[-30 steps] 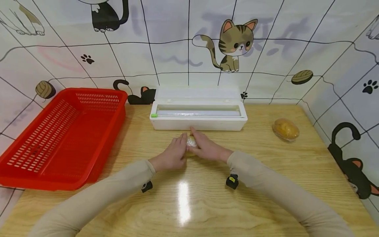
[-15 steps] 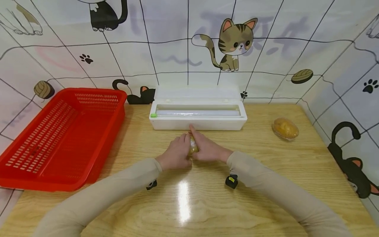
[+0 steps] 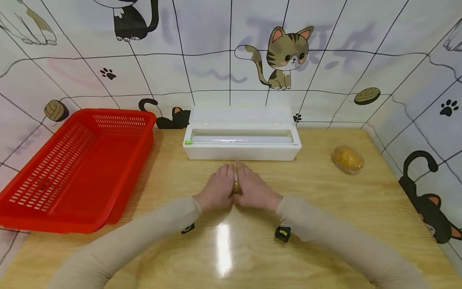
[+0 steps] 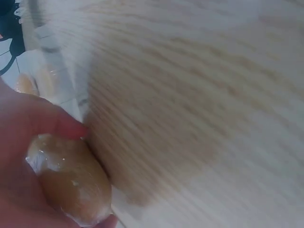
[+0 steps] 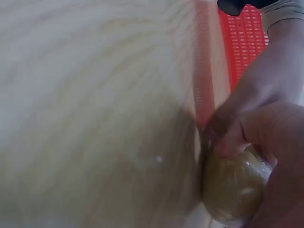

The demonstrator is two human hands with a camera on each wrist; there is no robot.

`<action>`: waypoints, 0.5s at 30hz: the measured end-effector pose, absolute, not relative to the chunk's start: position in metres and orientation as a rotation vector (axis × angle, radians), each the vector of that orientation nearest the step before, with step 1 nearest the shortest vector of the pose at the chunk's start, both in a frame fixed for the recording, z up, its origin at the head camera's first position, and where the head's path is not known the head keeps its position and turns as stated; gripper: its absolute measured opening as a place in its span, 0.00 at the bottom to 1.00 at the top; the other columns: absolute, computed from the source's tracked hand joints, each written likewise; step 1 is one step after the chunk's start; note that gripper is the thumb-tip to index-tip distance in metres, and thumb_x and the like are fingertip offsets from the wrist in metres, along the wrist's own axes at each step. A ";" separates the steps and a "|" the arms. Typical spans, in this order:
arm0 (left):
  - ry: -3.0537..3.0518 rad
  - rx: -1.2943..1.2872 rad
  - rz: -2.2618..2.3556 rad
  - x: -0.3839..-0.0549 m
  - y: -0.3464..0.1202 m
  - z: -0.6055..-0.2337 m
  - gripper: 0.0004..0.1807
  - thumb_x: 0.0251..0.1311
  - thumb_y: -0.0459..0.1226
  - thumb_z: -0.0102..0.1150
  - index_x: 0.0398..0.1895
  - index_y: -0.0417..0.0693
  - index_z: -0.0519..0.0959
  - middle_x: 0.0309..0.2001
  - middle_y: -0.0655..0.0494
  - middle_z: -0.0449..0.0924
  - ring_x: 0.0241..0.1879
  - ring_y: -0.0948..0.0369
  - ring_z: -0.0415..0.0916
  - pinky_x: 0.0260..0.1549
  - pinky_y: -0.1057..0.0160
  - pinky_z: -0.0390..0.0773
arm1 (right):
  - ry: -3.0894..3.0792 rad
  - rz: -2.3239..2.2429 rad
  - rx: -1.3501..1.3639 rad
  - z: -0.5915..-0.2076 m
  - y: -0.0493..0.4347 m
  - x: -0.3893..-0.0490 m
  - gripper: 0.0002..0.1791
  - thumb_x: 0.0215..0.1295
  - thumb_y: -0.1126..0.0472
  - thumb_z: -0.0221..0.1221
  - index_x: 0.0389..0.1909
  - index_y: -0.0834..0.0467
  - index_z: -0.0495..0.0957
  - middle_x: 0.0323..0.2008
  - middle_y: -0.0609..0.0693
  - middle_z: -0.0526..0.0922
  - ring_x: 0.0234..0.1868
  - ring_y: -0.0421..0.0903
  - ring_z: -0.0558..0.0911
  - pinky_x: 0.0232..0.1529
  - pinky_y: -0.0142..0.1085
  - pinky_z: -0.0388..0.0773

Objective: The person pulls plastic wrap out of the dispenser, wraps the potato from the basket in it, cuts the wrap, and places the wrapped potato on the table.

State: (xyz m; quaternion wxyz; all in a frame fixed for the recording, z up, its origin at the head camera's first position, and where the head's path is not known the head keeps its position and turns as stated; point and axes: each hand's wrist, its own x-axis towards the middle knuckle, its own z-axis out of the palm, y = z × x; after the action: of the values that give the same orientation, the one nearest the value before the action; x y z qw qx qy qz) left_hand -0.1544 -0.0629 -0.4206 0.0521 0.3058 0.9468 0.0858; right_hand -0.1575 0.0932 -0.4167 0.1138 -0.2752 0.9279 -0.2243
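Note:
A yellow-brown oval item wrapped in clear plastic film point(image 4: 78, 183) is held between both hands on the wooden table. From above, only a narrow strip of it shows between the hands. My left hand point(image 3: 217, 188) grips it from the left, its fingers together over the side. My right hand point(image 3: 258, 188) holds the other side, with the thumb curled over the near end in the right wrist view. Just beyond the hands stands a white cling film dispenser point(image 3: 242, 153), lid raised, with a film roll point(image 3: 240, 139) inside and a green slider point(image 3: 188, 142) at its left end.
A red perforated plastic basket point(image 3: 108, 200) takes up the left of the table. To the right lies a second film-wrapped yellow-brown item point(image 3: 348, 159). A wall covering with cat drawings point(image 3: 209, 72) closes off the back and right sides.
Both hands have closed in around the wrapped item, the left moving rightward. The right index finger, earlier stretched toward the dispenser, has drawn back. Less of the item shows now than half a second ago.

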 end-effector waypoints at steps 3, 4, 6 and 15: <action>2.937 0.972 0.256 -0.148 -0.062 -0.427 0.42 0.58 0.39 0.62 0.65 0.20 0.52 0.58 0.27 0.63 0.55 0.40 0.67 0.47 0.46 0.76 | 2.764 -0.616 -0.840 -0.424 0.093 -0.151 0.57 0.51 0.58 0.66 0.70 0.76 0.39 0.71 0.73 0.46 0.70 0.64 0.54 0.62 0.57 0.62; 2.954 0.985 0.263 -0.147 -0.062 -0.428 0.41 0.56 0.37 0.62 0.64 0.20 0.54 0.56 0.28 0.64 0.53 0.40 0.69 0.45 0.46 0.77 | 2.776 -0.610 -0.848 -0.425 0.093 -0.149 0.57 0.51 0.57 0.66 0.70 0.77 0.40 0.70 0.73 0.47 0.70 0.64 0.55 0.61 0.57 0.63; 2.979 1.006 0.276 -0.146 -0.063 -0.430 0.40 0.54 0.37 0.64 0.62 0.21 0.56 0.53 0.29 0.66 0.49 0.42 0.71 0.41 0.48 0.78 | 2.802 -0.610 -0.861 -0.426 0.095 -0.147 0.56 0.51 0.58 0.68 0.70 0.77 0.42 0.70 0.73 0.49 0.69 0.65 0.57 0.60 0.57 0.64; 2.860 1.044 0.353 -0.174 -0.065 -0.424 0.33 0.50 0.40 0.70 0.51 0.26 0.66 0.41 0.40 0.71 0.39 0.49 0.73 0.38 0.54 0.78 | 2.975 -0.515 -0.894 -0.419 0.099 -0.149 0.46 0.53 0.62 0.68 0.67 0.76 0.55 0.64 0.71 0.64 0.62 0.64 0.68 0.59 0.53 0.67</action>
State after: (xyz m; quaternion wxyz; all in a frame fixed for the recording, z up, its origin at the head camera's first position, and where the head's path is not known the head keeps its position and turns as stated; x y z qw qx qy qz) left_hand -0.1738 -0.0647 -0.4236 0.0382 0.3404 0.9325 0.1150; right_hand -0.1493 0.0994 -0.4186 -0.0034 -0.2839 0.9448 -0.1636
